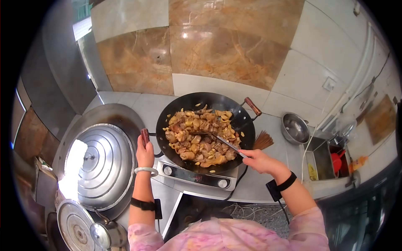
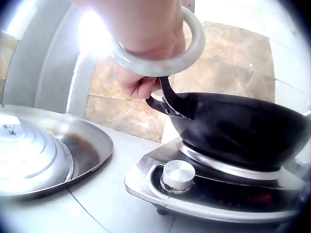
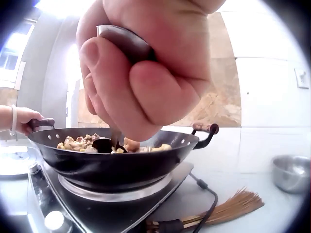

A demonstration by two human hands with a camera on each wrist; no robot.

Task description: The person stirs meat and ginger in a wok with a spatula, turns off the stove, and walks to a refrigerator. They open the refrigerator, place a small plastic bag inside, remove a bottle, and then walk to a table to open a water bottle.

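Note:
A black wok holds browned chunks of meat with pale garlic-like cloves among them. My left hand, with a pale bangle at its wrist, grips the wok's near-left wooden handle. The opposite wooden handle is free. In my right hand is the metal shaft of a spatula, fingers wrapped round it near its end. Its dark blade is down among the meat, partly hidden by it. The wok sits on an electric cooker with lit red digits.
A large pan with a domed metal lid on it stands at left, a small lidded pot nearer me. To the right are a straw brush, a steel bowl and a sink. A black cord runs beside the cooker.

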